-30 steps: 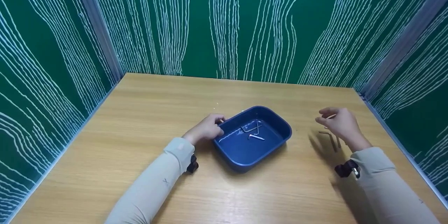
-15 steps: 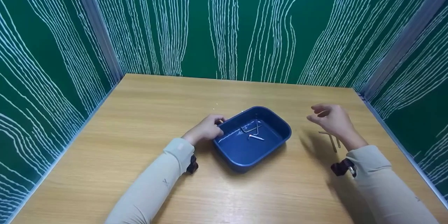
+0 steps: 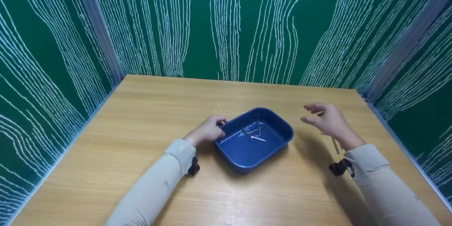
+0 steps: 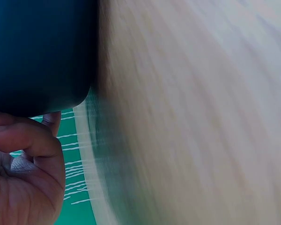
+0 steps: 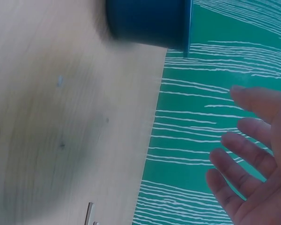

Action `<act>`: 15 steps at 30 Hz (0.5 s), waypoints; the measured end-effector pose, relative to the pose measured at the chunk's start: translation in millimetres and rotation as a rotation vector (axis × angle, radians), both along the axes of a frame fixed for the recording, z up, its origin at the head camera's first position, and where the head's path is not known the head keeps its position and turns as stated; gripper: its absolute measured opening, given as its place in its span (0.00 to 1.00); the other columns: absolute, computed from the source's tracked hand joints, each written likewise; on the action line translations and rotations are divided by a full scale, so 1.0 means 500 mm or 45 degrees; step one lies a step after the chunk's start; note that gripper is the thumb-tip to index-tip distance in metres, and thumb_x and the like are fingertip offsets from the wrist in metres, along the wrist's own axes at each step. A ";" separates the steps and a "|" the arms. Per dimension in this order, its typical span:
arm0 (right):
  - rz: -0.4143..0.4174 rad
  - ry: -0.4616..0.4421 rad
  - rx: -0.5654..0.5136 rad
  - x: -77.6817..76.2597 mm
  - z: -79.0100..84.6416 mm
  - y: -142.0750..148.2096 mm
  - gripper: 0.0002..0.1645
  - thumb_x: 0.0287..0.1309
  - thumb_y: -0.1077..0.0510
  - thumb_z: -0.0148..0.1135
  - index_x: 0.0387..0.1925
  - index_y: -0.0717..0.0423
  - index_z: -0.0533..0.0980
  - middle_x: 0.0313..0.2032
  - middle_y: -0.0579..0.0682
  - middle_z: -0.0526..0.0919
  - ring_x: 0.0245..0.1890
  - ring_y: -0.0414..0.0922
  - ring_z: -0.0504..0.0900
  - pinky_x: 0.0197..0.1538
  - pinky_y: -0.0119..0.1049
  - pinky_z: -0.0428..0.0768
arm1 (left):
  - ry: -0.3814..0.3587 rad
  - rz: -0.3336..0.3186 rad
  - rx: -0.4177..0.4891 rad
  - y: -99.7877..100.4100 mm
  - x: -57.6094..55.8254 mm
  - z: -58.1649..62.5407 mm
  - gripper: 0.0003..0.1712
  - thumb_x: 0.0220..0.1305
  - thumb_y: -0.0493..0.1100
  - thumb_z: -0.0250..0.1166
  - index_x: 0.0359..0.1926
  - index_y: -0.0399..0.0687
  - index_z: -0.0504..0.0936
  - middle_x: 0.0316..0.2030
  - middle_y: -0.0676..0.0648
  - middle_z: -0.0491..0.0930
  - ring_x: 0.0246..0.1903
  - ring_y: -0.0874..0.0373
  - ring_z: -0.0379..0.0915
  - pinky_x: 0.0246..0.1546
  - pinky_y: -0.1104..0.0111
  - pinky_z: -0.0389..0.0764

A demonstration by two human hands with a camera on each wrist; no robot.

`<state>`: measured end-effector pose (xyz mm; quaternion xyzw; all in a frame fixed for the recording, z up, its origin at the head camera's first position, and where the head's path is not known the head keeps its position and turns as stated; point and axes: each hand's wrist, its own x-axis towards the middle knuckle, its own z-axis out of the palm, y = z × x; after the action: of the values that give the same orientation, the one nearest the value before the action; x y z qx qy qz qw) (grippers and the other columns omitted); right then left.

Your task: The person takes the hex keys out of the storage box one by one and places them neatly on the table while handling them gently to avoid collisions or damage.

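Note:
A blue plastic bin [image 3: 243, 165] stands at an angle on the table. My left hand [image 3: 208, 129] holds its left side; in the left wrist view, the fingers [image 4: 25, 138] curl against the bin's dark wall [image 4: 42, 56]. Inside the bin lie L-shaped hex keys [image 3: 252, 131] and a short, pale, shiny rod [image 3: 259, 139]. To the right of the bin, my right hand [image 3: 328, 120] hovers over the table, fingers loosely bent and nothing in them. More hex keys [image 3: 335, 145] lie on the table beneath this hand, partly hidden by it and the wrist.
The wooden table [image 3: 169, 102] reaches back to green walls [image 3: 201, 24] with white wavy lines. Tiny pale specks [image 3: 218, 106] lie behind the bin. Each wrist bears a small dark camera [image 3: 339, 167].
My right hand has moved left from above the loose hex keys toward the bin, its thumb and fingers parting wider. The left hand and the bin have hardly moved.

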<state>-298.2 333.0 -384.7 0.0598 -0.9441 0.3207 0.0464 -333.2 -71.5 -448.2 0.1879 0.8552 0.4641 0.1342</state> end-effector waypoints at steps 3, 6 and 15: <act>0.039 0.046 0.001 0.000 0.001 -0.008 0.30 0.68 0.54 0.74 0.66 0.63 0.81 0.65 0.69 0.82 0.64 0.69 0.79 0.58 0.62 0.85 | 0.004 -0.004 0.006 0.000 0.001 0.000 0.21 0.61 0.27 0.61 0.55 0.40 0.84 0.51 0.38 0.83 0.50 0.48 0.78 0.52 0.60 0.83; 0.094 0.123 0.016 -0.001 0.000 -0.017 0.29 0.65 0.57 0.76 0.63 0.66 0.82 0.62 0.68 0.85 0.62 0.67 0.81 0.64 0.65 0.80 | 0.020 -0.011 0.009 0.000 0.002 -0.001 0.21 0.60 0.27 0.60 0.54 0.40 0.84 0.51 0.39 0.84 0.49 0.49 0.79 0.51 0.61 0.82; 0.197 0.157 0.021 -0.002 0.003 -0.043 0.26 0.65 0.61 0.76 0.62 0.66 0.83 0.57 0.69 0.86 0.57 0.65 0.84 0.62 0.65 0.82 | 0.044 -0.011 0.005 -0.001 0.004 0.001 0.20 0.59 0.26 0.60 0.51 0.40 0.85 0.49 0.40 0.85 0.46 0.51 0.78 0.46 0.64 0.80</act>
<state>-299.0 311.2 -383.4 0.1524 -0.9347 0.3114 0.0790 -331.4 -71.8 -447.5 0.1999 0.8555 0.4620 0.1211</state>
